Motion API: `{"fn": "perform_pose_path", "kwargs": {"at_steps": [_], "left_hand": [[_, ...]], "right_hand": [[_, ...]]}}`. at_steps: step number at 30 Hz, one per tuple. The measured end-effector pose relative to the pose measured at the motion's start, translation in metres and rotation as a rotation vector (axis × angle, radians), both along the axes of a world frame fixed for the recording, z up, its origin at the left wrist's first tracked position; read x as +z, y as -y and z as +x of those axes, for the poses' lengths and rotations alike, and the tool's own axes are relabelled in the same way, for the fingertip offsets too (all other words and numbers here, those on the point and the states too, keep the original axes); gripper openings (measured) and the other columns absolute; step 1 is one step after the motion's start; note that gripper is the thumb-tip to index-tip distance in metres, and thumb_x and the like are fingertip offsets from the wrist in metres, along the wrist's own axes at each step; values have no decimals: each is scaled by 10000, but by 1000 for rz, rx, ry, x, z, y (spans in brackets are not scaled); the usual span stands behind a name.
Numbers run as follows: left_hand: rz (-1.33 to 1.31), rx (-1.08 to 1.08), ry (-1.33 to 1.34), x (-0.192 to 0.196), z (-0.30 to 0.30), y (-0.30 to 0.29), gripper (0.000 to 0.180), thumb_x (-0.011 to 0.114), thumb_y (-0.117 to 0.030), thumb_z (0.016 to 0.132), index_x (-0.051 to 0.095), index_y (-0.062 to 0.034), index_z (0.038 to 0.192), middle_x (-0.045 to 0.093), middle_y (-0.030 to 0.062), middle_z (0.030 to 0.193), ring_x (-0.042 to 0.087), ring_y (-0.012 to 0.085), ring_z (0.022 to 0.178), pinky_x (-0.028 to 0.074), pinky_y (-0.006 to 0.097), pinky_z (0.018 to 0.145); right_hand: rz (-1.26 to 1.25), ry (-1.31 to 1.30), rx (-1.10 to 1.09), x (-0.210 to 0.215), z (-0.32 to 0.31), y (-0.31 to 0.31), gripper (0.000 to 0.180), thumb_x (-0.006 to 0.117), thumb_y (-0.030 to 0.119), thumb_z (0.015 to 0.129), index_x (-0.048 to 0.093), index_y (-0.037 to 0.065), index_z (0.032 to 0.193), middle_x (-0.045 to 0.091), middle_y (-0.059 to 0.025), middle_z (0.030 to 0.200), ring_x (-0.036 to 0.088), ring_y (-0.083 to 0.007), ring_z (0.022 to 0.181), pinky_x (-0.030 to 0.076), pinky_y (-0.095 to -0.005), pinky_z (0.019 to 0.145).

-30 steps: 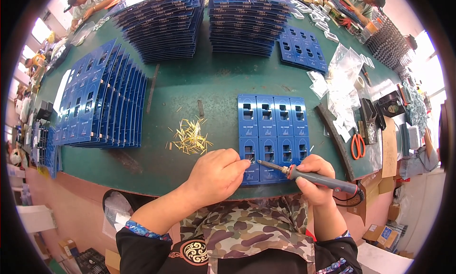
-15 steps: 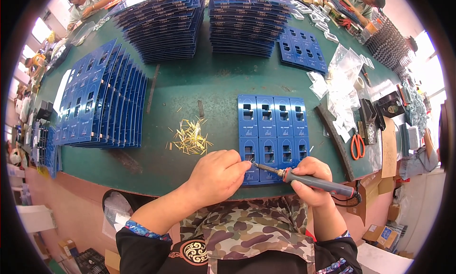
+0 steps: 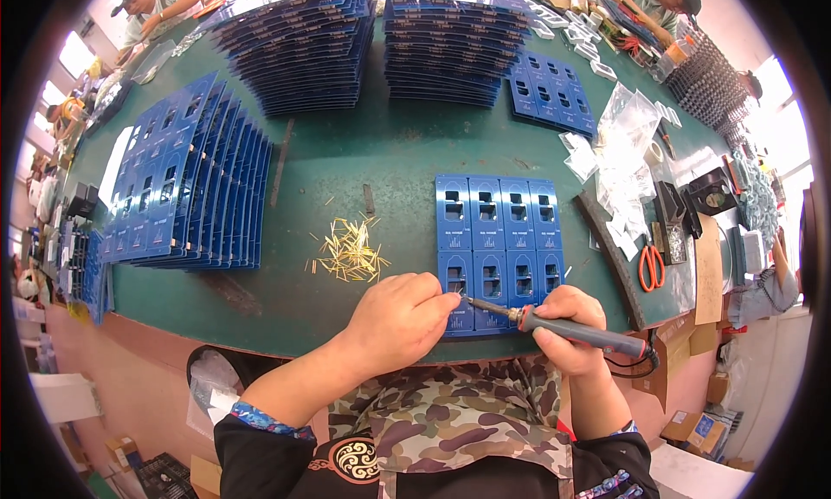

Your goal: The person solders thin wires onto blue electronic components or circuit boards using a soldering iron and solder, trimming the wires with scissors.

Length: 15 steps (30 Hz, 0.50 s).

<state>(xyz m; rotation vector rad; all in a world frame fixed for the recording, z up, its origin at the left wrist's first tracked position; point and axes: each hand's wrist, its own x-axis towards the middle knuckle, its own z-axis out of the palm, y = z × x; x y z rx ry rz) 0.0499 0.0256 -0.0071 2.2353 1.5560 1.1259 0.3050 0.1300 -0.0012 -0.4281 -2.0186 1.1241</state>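
Since the earlier frame, the soldering iron [image 3: 571, 328] has tilted so its tip sits lower and further left, at the lower left cell of the blue board panel [image 3: 500, 239]. Right hand [image 3: 567, 321] fingers are wrapped around its handle, long axis running left to right. Left hand [image 3: 400, 317] fingers are pinched together just beside the tip, lower centre of the frame. Brass pins [image 3: 351, 252] lie left on the green surface [image 3: 389, 153].

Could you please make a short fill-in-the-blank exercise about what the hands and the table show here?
1. The right hand grips a soldering ____.
2. Its tip meets the ____-coloured circuit board panel.
3. Loose pins of ____ colour lie beside the left hand.
4. The scissors have ____ handles.

Missing words: iron; blue; gold; orange
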Motion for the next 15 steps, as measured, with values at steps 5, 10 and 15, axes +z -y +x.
{"fn": "perform_pose_path", "kwargs": {"at_steps": [5,10,15], "left_hand": [[41,2,78,2,5,5,226,723,-9,758,659,-46,972,597,79,811,608,260,664,492,359,556],[29,-112,233,13,36,18,260,741,18,762,606,-33,979,615,109,843,626,267,664,516,352,546],[79,-122,308,13,53,11,303,740,29,763,597,-44,1020,614,109,857,626,264,676,503,356,530]], "right_hand": [[-328,-218,-68,-6,6,18,242,695,27,821,589,-19,1033,682,-174,950,681,-212,776,558,-324,709],[-410,-155,-40,-6,-10,39,344,675,-75,845,558,20,1154,673,-158,1026,686,-209,904,553,-315,804],[-351,-148,-85,-4,-17,43,320,719,-51,822,605,21,1112,669,-119,968,657,-180,867,519,-290,782]]}}
